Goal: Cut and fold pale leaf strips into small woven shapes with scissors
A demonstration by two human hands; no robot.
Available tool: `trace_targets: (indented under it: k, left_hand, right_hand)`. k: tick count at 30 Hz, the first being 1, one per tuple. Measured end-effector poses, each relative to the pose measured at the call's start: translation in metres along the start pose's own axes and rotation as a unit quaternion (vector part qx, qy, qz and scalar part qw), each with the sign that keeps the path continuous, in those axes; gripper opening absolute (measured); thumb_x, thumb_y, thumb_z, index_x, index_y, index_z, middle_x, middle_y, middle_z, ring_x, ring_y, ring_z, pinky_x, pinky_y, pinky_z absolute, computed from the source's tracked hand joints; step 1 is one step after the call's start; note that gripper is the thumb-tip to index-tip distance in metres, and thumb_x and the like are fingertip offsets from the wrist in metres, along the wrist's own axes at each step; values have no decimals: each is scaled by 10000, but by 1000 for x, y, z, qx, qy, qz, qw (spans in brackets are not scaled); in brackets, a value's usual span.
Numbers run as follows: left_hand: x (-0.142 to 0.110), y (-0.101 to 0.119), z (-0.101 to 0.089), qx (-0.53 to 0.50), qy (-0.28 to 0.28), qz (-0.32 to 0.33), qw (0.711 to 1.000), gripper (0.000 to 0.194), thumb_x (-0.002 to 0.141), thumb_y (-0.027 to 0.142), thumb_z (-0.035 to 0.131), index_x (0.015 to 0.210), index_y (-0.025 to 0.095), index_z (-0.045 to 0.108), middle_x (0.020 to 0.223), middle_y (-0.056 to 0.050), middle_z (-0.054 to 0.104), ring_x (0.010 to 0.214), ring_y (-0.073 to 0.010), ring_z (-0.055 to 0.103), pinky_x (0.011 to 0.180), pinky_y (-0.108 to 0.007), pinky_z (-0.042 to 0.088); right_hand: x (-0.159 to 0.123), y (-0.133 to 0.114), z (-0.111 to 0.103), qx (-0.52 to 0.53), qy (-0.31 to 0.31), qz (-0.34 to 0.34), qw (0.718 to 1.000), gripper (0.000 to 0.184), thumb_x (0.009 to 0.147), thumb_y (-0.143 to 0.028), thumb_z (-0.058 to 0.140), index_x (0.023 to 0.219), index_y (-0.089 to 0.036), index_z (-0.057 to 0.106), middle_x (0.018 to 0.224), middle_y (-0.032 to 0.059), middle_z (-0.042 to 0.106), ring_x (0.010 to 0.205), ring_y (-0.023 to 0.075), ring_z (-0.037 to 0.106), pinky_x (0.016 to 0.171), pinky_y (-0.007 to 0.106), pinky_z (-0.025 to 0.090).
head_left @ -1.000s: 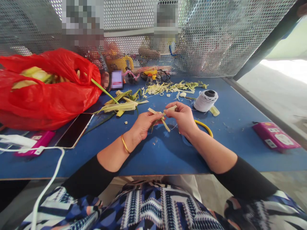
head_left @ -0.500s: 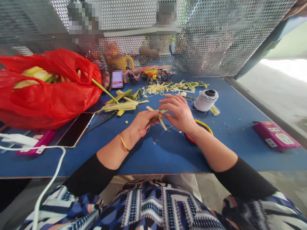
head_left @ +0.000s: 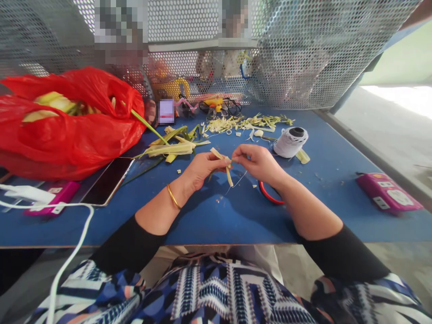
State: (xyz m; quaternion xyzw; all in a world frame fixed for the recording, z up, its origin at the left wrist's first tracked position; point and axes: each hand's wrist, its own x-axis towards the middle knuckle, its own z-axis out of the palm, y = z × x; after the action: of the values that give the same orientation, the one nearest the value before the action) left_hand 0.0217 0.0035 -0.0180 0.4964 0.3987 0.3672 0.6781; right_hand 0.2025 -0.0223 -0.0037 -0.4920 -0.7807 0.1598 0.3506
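My left hand (head_left: 204, 168), with a gold bangle at the wrist, pinches pale green-yellow leaf strips (head_left: 230, 177) that cross between thumb and fingers. One strip end points up and another hangs below. My right hand (head_left: 258, 163) is closed, its thumb and fingertips pinching a thin strip end right beside the left fingertips. A fine white thread (head_left: 240, 181) trails below the hands. Under my right wrist lies a red curved handle (head_left: 272, 196), partly hidden by the forearm. A spool of white thread (head_left: 290, 143) stands just beyond the right hand.
At left are a red plastic bag (head_left: 111, 130) of plant stalks, a dark phone (head_left: 108, 182) and a white cable (head_left: 72, 252). Leaf pieces (head_left: 175, 148) and cut scraps (head_left: 249, 122) lie farther back. A magenta box (head_left: 388, 192) sits right, before a perforated metal screen (head_left: 290, 76).
My right hand has gone from loosely spread fingers to a closed pinch at the strip, and sits slightly lower. The left hand keeps its hold on the leaf strips.
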Motion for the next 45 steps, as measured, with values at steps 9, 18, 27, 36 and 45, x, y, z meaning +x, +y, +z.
trace_targets:
  k: [9,18,27,36,45]
  left_hand:
    - [-2,-4,4,247,98,166,950,69,659,240,731,671,172,722,643,-4,688,640,-140,595,666,-266,447]
    - [3,-1,0,-37,29,-33,998,184,563,250,831,634,150,694,648,-14,677,646,-124,607,740,-288,471]
    - [2,-1,-1,-51,-13,-53,997,254,519,298,872,639,141,712,714,-41,705,681,-128,623,756,-288,472]
    - [2,-2,1,45,47,35,997,171,592,302,803,620,156,717,647,-40,698,646,-151,613,770,-327,502]
    - [7,-3,-3,10,75,1,997,106,635,238,756,604,162,689,681,-59,714,734,-179,659,776,-322,511]
  right_hand:
    - [-2,-3,12,150,-16,177,973,112,805,-254,575,750,-172,630,618,-9,636,589,128,550,634,270,412]
    - [-4,-3,9,-12,57,-56,997,133,875,-200,565,800,-208,675,817,36,710,775,169,628,756,291,449]
    - [-5,-3,11,-85,81,-33,992,129,859,-175,530,767,-207,614,812,45,695,785,184,620,758,295,435]
    - [-3,-2,14,0,71,26,997,76,838,-217,574,867,-201,642,837,37,706,768,173,626,722,291,444]
    - [0,14,-7,59,-227,162,959,69,655,-253,758,714,-217,748,634,-17,690,600,147,589,605,288,434]
